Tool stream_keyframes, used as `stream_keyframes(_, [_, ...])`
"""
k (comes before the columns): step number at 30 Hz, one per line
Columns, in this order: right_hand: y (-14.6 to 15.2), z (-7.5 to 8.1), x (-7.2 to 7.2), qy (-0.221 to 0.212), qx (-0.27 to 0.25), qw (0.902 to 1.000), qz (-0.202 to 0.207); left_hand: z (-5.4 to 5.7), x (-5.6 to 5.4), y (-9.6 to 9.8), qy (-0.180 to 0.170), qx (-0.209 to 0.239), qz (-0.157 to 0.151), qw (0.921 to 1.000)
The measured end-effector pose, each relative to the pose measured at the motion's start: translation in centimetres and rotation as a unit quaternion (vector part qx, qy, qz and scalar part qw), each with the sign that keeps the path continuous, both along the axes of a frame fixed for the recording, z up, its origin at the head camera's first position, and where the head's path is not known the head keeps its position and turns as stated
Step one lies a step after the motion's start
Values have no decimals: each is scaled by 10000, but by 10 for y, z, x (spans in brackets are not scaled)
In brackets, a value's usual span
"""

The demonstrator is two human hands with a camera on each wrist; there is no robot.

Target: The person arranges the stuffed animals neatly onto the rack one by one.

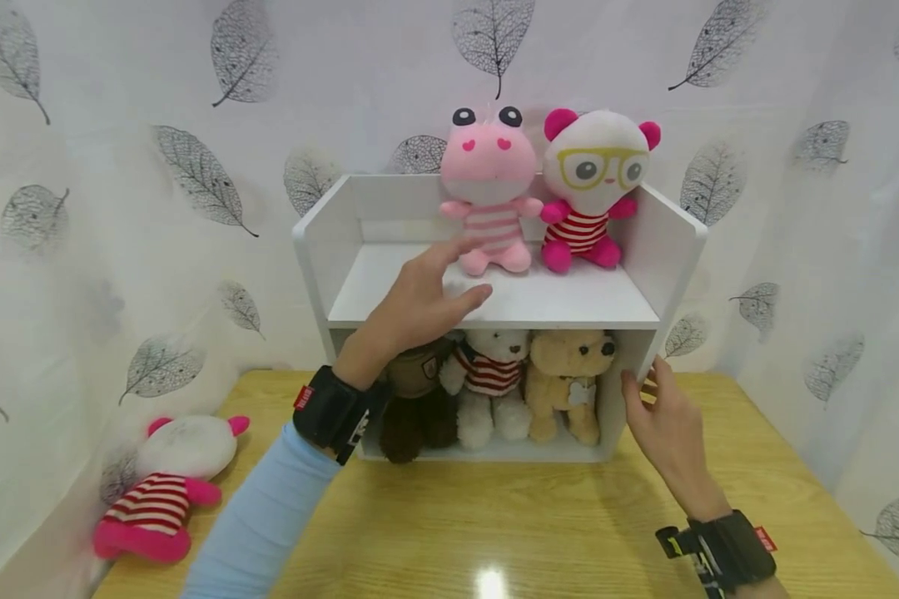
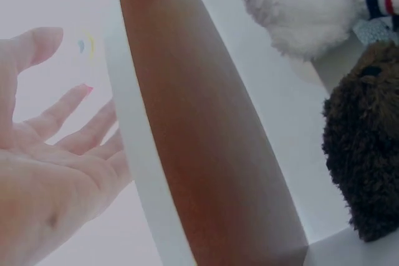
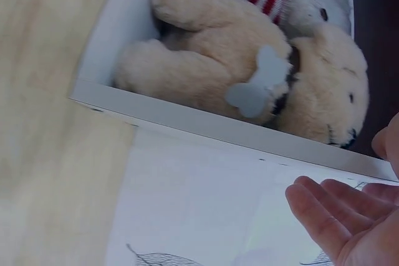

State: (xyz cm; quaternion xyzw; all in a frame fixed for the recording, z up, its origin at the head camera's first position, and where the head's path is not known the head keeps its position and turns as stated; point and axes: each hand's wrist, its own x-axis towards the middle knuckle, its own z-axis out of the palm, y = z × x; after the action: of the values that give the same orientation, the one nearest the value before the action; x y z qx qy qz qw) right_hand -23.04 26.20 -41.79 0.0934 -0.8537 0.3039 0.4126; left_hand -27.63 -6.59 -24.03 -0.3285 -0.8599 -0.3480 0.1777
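Note:
My left hand (image 1: 427,291) reaches over the upper shelf, thumb and fingers spread. Its fingertips are at the pink big-eyed plush toy (image 1: 490,225); contact cannot be told. In the left wrist view that hand is beside the white shelf's edge (image 2: 140,172), palm bare. My right hand (image 1: 667,424) straddles the right side panel (image 1: 625,391), thumb inside and fingers outside, loosely holding it. A panda plush with yellow glasses (image 1: 595,183) sits beside the pink toy. Below sit a dark brown plush (image 1: 404,424), a white plush in stripes (image 1: 490,374) and a tan plush dog (image 3: 206,60).
The white two-tier shelf (image 1: 494,453) stands on a wooden table (image 1: 449,524). At the table's left lies another pink-and-white plush (image 1: 157,491) in a striped shirt, against the leaf-patterned curtain (image 1: 105,333). Side panels wall both ends of the upper shelf.

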Motion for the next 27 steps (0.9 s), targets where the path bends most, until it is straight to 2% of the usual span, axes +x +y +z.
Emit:
stream_keyframes(2, [0, 7, -2, -15, -77, 10000, 23, -4, 5, 0, 288, 80, -262, 9992])
stream_keyframes(5, [0, 13, -5, 2, -104, 9999, 6, -12, 20, 1, 712, 180, -654, 9952])
stream_keyframes(8, [0, 14, -8, 136, 40, 9999, -50, -25, 41, 1, 997, 188, -899, 9908])
stream_keyframes(11, [-1, 12, -11, 281, 240, 9993, -102, -42, 62, -2, 1208, 62, -1029, 9873])
stream_keyframes(14, [-1, 11, -11, 366, 372, 9986, -90, -60, 78, -4, 1358, -86, -1055, 9851])
stream_keyframes(19, [1, 12, -9, 443, 452, 9979, -116, -86, 91, -5, 1546, -304, -1057, 9818])
stream_keyframes(23, [4, 13, -8, 409, 496, 9979, -126, -103, 96, -9, 1414, -375, -910, 9850])
stream_keyframes(27, [3, 13, -8, 358, 582, 9976, -101, -117, 107, -19, 1033, -376, -515, 9926])
